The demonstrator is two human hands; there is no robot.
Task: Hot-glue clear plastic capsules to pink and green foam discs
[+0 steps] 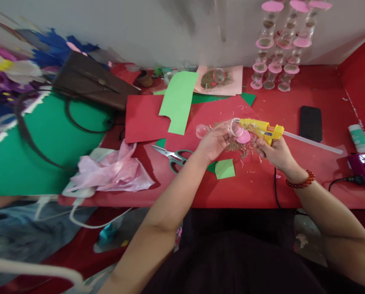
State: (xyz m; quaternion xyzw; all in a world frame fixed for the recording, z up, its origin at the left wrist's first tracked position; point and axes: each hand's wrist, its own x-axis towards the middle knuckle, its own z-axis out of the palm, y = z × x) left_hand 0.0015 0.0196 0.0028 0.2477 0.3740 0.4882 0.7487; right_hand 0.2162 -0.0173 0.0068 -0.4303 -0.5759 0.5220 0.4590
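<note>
My right hand (274, 153) grips a yellow hot glue gun (262, 128), its nozzle turned left. A long clear glue stick (313, 142) sticks out of its back end. The fingers of my left hand (215, 141) are closed on a clear plastic cup (236, 127), and the nozzle meets the cup's rim. A pink paper disc (244, 136) shows just below the cup; whether it is attached I cannot tell. Beyond my left hand lies another clear cup (202, 131). Dry shreds (242, 152) are scattered on the table under my hands.
Scissors (173, 156) lie left of my forearm, near a pink plastic bag (118, 169). Stacked clear-cup towers with pink discs (274, 67) stand at the back. A phone (310, 123) lies right, and green paper (179, 102) lies behind my hands. A black cord (276, 188) hangs over the front edge.
</note>
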